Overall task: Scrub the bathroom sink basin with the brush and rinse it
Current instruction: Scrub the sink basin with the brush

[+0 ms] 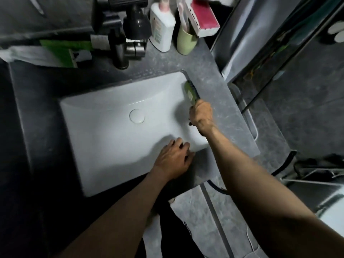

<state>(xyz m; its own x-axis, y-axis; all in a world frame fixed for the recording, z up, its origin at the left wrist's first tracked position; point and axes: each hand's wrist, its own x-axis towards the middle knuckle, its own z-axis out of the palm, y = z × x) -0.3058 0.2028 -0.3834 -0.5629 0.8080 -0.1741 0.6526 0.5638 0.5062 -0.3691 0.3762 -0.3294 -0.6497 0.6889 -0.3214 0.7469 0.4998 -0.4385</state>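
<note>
A white rectangular sink basin [111, 138] is set in a grey stone counter, with a round drain cover [137, 116] near its middle. My right hand [202, 116] is shut on the handle of a green brush [191, 92]. The brush head lies against the basin's right wall, near the far right corner. My left hand [174, 160] rests on the basin's near rim, fingers curled over the edge and holding nothing. No water is visibly running.
A dark tap [119, 47] stands behind the basin. Beside it are a white lotion bottle [162, 28], a pale green cup [186, 40] with toothbrushes and a white box with a pink inside [203, 15]. A green and white packet [50, 53] lies at the back left. A mirrored door [260, 43] stands to the right.
</note>
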